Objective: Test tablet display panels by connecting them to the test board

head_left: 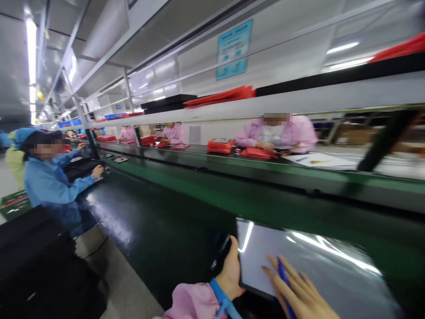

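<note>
A flat tablet-like screen (259, 257) with a dark edge and glossy, reflective surface lies tilted at the lower right. My left hand (230, 272), with a blue strap around its wrist, grips the screen's left edge. Just left of those fingers is a small black object (221, 254), too blurred to name. Over the screen, my right hand (299, 292) holds a blue pen (282, 270) between its fingers. Those fingertips lie on or just above the glossy surface; I cannot tell which.
A dark green bench (159, 221) runs away to the left. Across it, a person in pink (305, 130) works beside red pouches (219, 145) and paper sheets (322, 160). At left sits a person in blue (49, 181), near stacked black material (43, 266). Overhead runs a shelf (226, 106).
</note>
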{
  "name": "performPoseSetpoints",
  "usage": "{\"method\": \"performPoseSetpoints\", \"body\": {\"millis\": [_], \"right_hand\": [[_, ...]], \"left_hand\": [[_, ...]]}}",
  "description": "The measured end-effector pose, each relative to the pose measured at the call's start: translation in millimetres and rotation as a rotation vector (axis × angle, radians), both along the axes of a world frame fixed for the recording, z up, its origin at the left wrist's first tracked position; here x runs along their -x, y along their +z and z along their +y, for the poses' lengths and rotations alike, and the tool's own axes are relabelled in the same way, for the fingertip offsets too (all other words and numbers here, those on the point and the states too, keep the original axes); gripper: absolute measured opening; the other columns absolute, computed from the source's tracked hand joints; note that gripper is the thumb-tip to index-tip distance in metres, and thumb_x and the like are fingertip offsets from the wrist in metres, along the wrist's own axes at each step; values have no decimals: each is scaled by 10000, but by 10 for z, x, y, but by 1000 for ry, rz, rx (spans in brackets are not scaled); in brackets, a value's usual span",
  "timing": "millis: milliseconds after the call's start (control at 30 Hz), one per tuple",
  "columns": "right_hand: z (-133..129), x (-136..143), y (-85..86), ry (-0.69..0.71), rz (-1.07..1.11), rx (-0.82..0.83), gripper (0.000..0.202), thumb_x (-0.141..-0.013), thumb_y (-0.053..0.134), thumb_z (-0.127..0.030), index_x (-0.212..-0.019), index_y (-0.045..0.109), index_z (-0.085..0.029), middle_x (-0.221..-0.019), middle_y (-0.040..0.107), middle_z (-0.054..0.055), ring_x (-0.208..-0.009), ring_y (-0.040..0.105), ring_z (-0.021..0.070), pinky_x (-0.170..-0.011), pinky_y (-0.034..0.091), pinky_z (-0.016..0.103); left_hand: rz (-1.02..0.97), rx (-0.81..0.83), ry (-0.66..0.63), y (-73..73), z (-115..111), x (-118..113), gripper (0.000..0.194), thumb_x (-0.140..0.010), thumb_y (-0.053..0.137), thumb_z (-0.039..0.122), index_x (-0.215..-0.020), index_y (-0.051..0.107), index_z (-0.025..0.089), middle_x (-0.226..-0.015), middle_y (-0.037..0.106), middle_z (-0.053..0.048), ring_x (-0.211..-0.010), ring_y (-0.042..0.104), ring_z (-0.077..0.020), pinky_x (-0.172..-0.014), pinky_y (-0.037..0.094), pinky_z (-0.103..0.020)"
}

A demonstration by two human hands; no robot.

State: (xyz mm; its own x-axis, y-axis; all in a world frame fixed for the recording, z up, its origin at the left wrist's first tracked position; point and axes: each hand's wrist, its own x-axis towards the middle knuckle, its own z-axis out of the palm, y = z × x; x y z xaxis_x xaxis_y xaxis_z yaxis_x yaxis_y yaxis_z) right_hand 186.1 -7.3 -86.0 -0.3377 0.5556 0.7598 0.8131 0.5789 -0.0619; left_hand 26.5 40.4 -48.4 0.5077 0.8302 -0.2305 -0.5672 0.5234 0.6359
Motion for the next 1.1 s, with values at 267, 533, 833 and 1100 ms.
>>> {"method": "performPoseSetpoints", "body": {"millis": [267,533,833,1100], "right_hand": [[-333,-566,374,-225,21,30,317,-941,403,-268,-1090,682,-253,-1284,614,58,-1185,571,318,-905,559,475],[-563,-781,508,-412,770,84,324,-867,582,-476,-1015,611,-189,-1229,636,158,-904,705,280,-826,598,380],[-595,-808,350,-138,1001,337,334,-846,616,-501,-1005,584,-209,-1338,552,188,-930,686,241,-779,586,315],[-602,-741,273,-104,1117,341,316,-870,594,-507,-998,573,-218,-1389,511,162,-1221,541,292,-923,524,356]], "left_hand": [[-73,39,-42,214,-32,115,729,-939,215,627,-1274,599,105,-1099,720,-168,-1070,651,-326,-1009,428,-469],[-51,109,32,289,-18,131,668,-951,300,586,-1280,582,78,-1104,725,-144,-1111,638,-312,-1033,429,-429],[-27,110,32,243,25,159,669,-922,451,555,-1396,457,84,-1060,740,-140,-1067,663,-312,-990,474,-407],[15,109,29,216,40,163,648,-904,485,563,-1339,524,84,-991,760,-113,-995,694,-289,-985,471,-383]]}}
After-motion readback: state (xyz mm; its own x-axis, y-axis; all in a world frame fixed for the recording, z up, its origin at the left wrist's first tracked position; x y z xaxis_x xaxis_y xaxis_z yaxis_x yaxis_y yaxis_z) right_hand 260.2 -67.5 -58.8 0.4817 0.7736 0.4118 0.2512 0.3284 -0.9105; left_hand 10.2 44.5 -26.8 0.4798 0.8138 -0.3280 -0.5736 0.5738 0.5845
